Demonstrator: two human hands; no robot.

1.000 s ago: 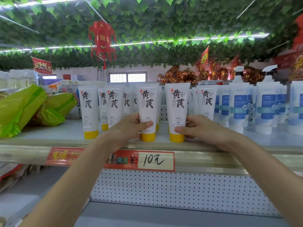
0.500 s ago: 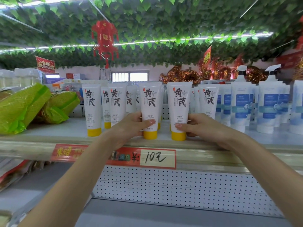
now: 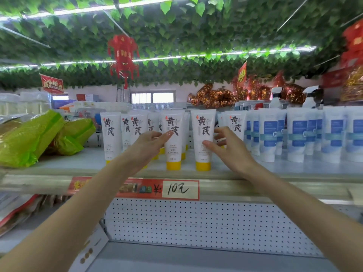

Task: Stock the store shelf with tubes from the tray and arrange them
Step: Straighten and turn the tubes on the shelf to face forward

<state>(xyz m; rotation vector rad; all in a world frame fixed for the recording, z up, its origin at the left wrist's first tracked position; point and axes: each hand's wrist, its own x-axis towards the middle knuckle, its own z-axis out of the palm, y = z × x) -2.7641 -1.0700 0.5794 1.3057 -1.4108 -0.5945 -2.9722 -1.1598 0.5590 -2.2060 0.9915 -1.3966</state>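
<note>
Fingers (image 3: 166, 136) of both hands straight and spread, touching two front tubes, gripping neither.
The left hand (image 3: 149, 148) flanks the left tube (image 3: 173, 150), the right hand (image 3: 231, 152) the right tube (image 3: 202, 124); both tubes stand upright, caps down, at the front edge of the shelf (image 3: 275, 174).

White plastic tubes with yellow caps (image 3: 173, 152) stand cap-down in rows on the pale store shelf (image 3: 59, 163). Two stand side by side at the front, black writing facing out.

bare shelf (image 3: 78, 161) between green bags (image 3: 29, 140) and tubes (image 3: 110, 134); blue-label bottles (image 3: 296, 134) crowd right
</note>
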